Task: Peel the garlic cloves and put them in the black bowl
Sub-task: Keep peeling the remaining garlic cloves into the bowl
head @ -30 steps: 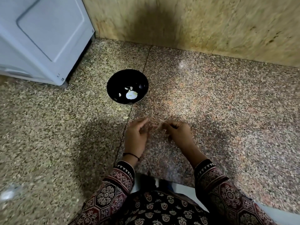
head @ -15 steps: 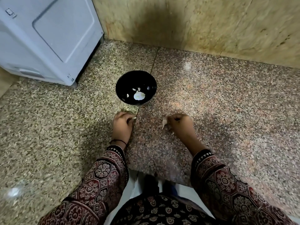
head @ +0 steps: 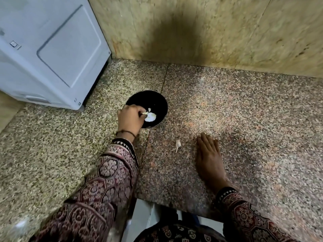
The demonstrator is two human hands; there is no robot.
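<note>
- 1 second ago both hands met low in the centre of the frame, working 1 piece of garlic between them. Half a second ago they had drawn apart, each holding a bit.
- Now the left hand (head: 130,118) has gone up to the black bowl (head: 157,100), which sits just above the centre of the frame on the speckled worktop (head: 244,119). Its fingers are curled and pinch a small pale clove (head: 144,113) over the near side of the bowl's inside.
- The clove looks bare of skin, though it is small and somewhat blurred. It is not yet let go.
- A bright white patch (head: 150,117) lies in the bowl just beside the clove. I cannot tell how much of it is garlic and how much is glare.
- The right hand (head: 208,151) has dropped what it held. It lies flat on the worktop right of centre, fingers straight, grasping nothing.
- The dropped garlic piece (head: 178,144), with a thin stalk, lies on the worktop between the bowl and the right hand, touching neither. Whether it is an empty husk or a clove still to peel cannot be made out.
- Judgement: 1 clove is at the point of delivery and needs only release.
- A white appliance (head: 52,55) stands in the upper left of the frame.
</note>
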